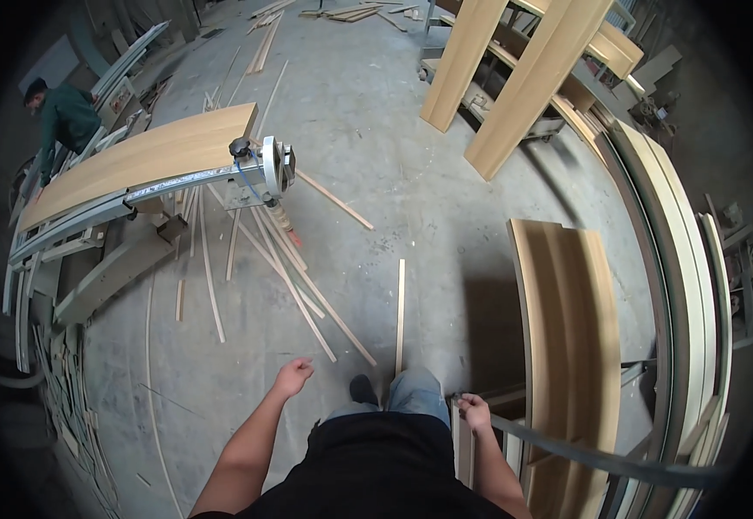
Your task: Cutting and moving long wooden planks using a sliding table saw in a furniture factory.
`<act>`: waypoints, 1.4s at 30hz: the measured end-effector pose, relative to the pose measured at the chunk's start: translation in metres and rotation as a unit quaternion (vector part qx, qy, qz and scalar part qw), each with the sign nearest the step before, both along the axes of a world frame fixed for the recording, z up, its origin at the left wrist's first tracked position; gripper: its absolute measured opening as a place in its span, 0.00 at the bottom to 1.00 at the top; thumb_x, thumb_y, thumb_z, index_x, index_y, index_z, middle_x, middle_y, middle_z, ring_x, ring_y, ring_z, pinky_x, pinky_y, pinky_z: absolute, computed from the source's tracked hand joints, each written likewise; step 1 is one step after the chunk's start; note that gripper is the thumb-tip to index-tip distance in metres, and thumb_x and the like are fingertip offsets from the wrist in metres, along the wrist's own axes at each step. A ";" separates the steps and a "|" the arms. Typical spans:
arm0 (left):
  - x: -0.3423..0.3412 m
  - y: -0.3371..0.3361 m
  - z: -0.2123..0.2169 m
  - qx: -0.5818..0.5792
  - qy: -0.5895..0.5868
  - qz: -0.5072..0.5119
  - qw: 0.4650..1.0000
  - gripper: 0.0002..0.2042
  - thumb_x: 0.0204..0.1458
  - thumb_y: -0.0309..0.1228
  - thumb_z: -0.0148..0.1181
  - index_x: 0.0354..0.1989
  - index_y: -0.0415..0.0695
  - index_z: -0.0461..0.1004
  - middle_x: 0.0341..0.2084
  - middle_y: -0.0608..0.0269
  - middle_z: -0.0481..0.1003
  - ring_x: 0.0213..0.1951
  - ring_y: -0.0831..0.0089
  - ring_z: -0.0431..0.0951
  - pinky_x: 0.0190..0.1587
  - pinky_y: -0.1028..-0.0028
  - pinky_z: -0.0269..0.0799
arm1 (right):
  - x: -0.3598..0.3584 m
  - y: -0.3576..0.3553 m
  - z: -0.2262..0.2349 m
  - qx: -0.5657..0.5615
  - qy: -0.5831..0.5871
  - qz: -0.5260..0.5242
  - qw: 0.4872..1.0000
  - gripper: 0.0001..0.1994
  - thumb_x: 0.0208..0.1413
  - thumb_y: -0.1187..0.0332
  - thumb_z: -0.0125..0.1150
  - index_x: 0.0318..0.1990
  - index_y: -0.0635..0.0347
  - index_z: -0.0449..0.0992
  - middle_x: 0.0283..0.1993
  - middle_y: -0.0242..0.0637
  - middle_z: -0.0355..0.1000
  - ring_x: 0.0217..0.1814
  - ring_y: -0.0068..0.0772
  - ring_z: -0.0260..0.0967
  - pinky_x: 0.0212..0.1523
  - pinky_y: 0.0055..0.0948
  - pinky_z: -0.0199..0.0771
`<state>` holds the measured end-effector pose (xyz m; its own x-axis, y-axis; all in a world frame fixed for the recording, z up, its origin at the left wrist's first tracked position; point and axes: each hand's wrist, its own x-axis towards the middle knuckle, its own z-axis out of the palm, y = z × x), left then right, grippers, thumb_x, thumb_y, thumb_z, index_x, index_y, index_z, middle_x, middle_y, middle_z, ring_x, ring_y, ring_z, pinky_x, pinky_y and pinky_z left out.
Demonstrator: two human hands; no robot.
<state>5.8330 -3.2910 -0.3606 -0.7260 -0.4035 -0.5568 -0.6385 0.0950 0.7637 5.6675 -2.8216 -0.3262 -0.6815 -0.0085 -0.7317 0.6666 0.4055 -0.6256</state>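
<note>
My left hand [292, 378] hangs in the air over the floor, left of my legs. Its fingers are loosely bent and apart, with nothing visible in them. My right hand [474, 413] is closed at my right side. Its fingers pinch a small dark part at the top end of a pale upright piece [463, 445]; what that part is, I cannot make out. Just right of this hand lies a stack of wide wood-coloured panels [573, 320]. A dark curved bar [601, 461] passes in front of the stack's near end.
Thin wooden strips [286, 285] lie scattered on the concrete floor. At left, a saw bench [177, 183] carries a long wooden panel [147, 160], with another person [67, 117] at its far end. Tall panels [532, 95] lean on a rack; long boards [684, 216] line the right.
</note>
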 end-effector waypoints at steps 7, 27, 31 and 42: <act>-0.114 -0.040 0.001 0.022 -0.035 -0.020 0.999 0.18 0.47 0.24 0.59 0.50 0.44 0.72 0.30 0.59 0.76 0.22 0.73 0.75 0.25 0.74 0.72 | -0.026 -0.025 -0.058 0.035 -0.054 0.024 0.998 0.07 0.42 0.78 0.62 0.31 0.58 0.78 0.25 0.30 0.70 0.24 0.21 0.65 0.23 0.23 0.64; -0.376 -0.151 0.015 0.023 0.076 0.211 0.974 0.20 0.49 0.33 0.61 0.50 0.39 0.71 0.36 0.60 0.75 0.32 0.74 0.76 0.35 0.72 0.74 | -0.639 -0.291 0.015 -0.125 0.101 0.125 0.979 0.22 0.48 0.83 0.53 0.53 0.64 0.64 0.29 0.36 0.70 0.27 0.28 0.68 0.30 0.28 0.74; -0.430 -0.183 -0.021 -0.027 -0.032 0.109 0.993 0.18 0.46 0.36 0.60 0.47 0.44 0.74 0.37 0.55 0.77 0.40 0.65 0.77 0.45 0.69 0.71 | -0.722 -0.385 0.033 -0.201 0.140 0.136 0.960 0.20 0.48 0.84 0.52 0.51 0.65 0.65 0.27 0.35 0.70 0.25 0.27 0.67 0.30 0.27 0.73; -0.567 -0.293 -0.083 -0.133 -0.095 0.065 0.984 0.18 0.46 0.43 0.54 0.39 0.45 0.77 0.40 0.51 0.75 0.44 0.53 0.74 0.49 0.60 0.68 | -0.849 -0.477 0.023 -0.077 0.103 0.413 0.901 0.20 0.48 0.75 0.54 0.51 0.64 0.68 0.28 0.36 0.71 0.28 0.26 0.67 0.30 0.23 0.70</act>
<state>5.2657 -3.5842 -0.4432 -0.5509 -0.6363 -0.5400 -0.7877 0.1826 0.5884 4.8185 -3.2989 -0.3030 -0.5175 -0.6666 -0.5365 0.0393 0.6078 -0.7931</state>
